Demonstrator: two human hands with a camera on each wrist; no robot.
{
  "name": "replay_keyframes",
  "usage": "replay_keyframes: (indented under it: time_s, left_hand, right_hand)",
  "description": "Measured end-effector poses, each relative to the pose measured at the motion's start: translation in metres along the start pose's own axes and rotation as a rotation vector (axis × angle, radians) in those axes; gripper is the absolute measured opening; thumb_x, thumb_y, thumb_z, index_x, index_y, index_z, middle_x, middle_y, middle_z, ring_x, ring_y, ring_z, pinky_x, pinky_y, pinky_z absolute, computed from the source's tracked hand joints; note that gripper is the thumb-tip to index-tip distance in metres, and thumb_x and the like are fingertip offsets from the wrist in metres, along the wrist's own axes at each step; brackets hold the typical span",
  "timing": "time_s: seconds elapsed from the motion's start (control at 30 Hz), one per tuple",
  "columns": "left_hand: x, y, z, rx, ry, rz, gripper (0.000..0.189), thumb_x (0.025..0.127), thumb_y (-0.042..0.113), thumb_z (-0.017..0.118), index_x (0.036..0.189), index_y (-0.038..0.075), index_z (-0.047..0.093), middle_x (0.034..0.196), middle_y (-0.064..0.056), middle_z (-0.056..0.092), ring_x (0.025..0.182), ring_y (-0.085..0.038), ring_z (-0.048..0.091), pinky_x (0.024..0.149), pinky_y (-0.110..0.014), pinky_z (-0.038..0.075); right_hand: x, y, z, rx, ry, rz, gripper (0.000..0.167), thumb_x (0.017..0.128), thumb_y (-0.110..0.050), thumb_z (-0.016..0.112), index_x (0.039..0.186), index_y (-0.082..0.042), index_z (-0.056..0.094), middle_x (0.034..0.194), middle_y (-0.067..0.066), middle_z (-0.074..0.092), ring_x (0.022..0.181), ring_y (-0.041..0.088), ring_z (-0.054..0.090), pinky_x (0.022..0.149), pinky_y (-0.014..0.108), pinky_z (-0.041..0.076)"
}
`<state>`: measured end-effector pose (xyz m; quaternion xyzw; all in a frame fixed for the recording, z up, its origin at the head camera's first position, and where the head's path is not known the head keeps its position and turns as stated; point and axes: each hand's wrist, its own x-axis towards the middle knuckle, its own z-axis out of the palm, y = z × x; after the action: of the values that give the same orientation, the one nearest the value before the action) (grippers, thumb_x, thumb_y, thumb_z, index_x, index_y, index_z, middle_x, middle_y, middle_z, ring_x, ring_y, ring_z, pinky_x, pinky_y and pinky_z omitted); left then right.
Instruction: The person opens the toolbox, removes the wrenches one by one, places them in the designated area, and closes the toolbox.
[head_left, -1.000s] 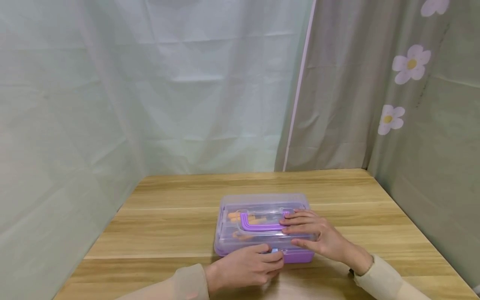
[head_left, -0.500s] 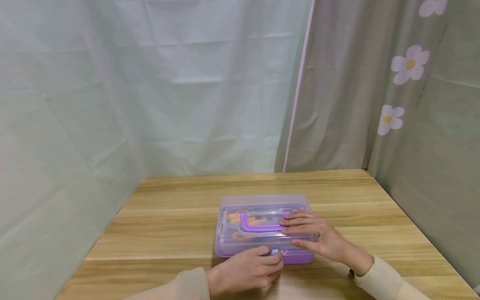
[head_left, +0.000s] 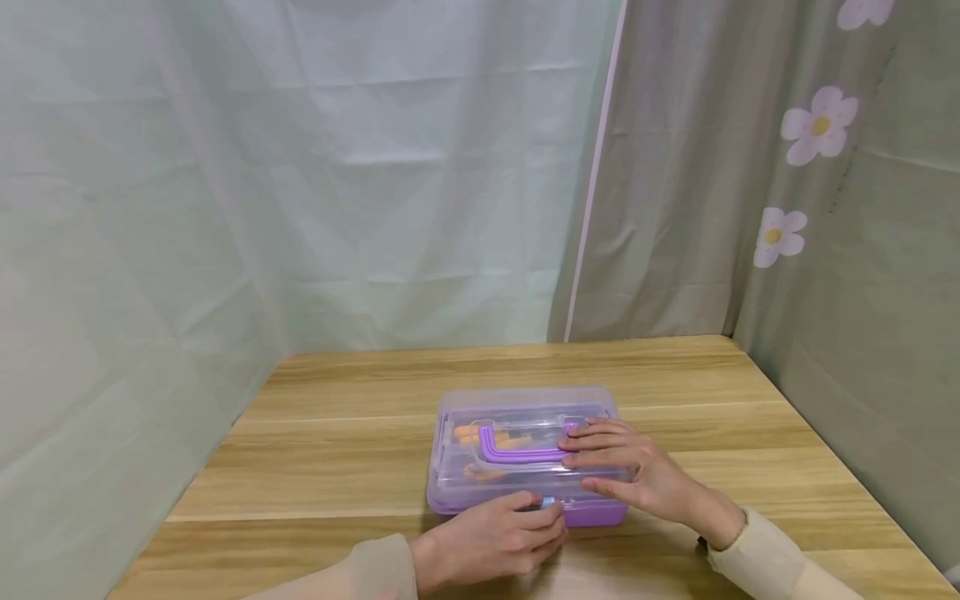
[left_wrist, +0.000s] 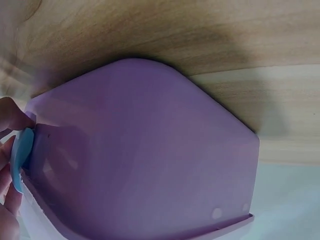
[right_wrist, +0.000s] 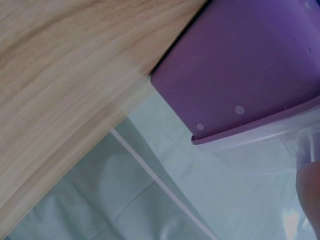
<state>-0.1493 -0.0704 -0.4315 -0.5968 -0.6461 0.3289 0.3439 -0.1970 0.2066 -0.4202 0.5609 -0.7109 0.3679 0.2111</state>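
Note:
A purple plastic storage box (head_left: 596, 513) with a clear lid (head_left: 525, 400) stands on the table, its lid down. Orange items (head_left: 474, 433) show through the lid, and a purple carry handle (head_left: 517, 457) lies flat on top. At the box's front my left hand (head_left: 502, 537) has its thumb and curled fingers at the light-blue latch (left_wrist: 22, 156), gripping it. My right hand (head_left: 648, 475) rests on the lid's right side, fingers extended over the handle's right end. In the right wrist view the box's purple side (right_wrist: 240, 65) fills the upper right.
The wooden table (head_left: 337, 467) extends around the box on all sides. Pale curtains (head_left: 420, 183) hang behind and at the left, with a grey flowered curtain (head_left: 675, 167) at the right.
Both hands stay where they were on the box, apart from a very slight shift of the left fingers at the latch. The box has not moved.

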Motion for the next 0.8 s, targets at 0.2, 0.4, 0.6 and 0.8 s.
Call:
replay_keyframes:
  time_s: [0.2,0.4,0.6,0.8]
  left_hand:
    - [-0.0008,-0.0005,0.0011,-0.019,0.025,-0.013,0.034,0.104,0.03,0.057,0.136,0.032,0.068,0.14,0.013,0.062,0.133,-0.007,0.051,0.102,-0.025,0.042]
    - [-0.0021,0.0017,0.0033,-0.054,0.049,-0.012,0.031,0.103,0.03,0.059,0.131,0.031,0.072,0.139,0.011,0.064,0.133,-0.009,0.053,0.104,-0.026,0.043]
    - [-0.0043,0.0044,0.0012,-0.108,0.083,-0.018,0.027,0.103,0.029,0.061,0.127,0.031,0.074,0.138,0.009,0.065,0.134,-0.014,0.054,0.105,-0.028,0.046]
    - [-0.0052,-0.0013,-0.003,-0.174,0.092,-0.033,0.024,0.102,0.033,0.064,0.124,0.032,0.073,0.138,0.01,0.064,0.136,-0.015,0.054,0.112,-0.031,0.044]
  right_hand:
    - [0.0008,0.0003,-0.0003,-0.011,-0.003,-0.005,0.037,0.092,-0.01,0.079,0.129,-0.01,0.074,0.133,0.011,0.07,0.13,0.029,0.059,0.121,0.028,0.032]
    - [-0.0005,-0.0008,-0.0002,-0.012,-0.004,-0.001,0.038,0.092,-0.011,0.078,0.129,-0.011,0.074,0.134,0.011,0.07,0.13,0.028,0.059,0.121,0.029,0.032]
    - [-0.002,-0.0015,0.0006,-0.002,-0.012,0.011,0.04,0.091,-0.009,0.079,0.13,-0.012,0.074,0.133,0.01,0.07,0.13,0.029,0.059,0.121,0.028,0.031]
    - [0.0011,-0.0011,-0.0016,-0.001,-0.01,0.003,0.04,0.09,-0.007,0.079,0.129,-0.011,0.074,0.134,0.011,0.07,0.13,0.029,0.059,0.121,0.029,0.032]
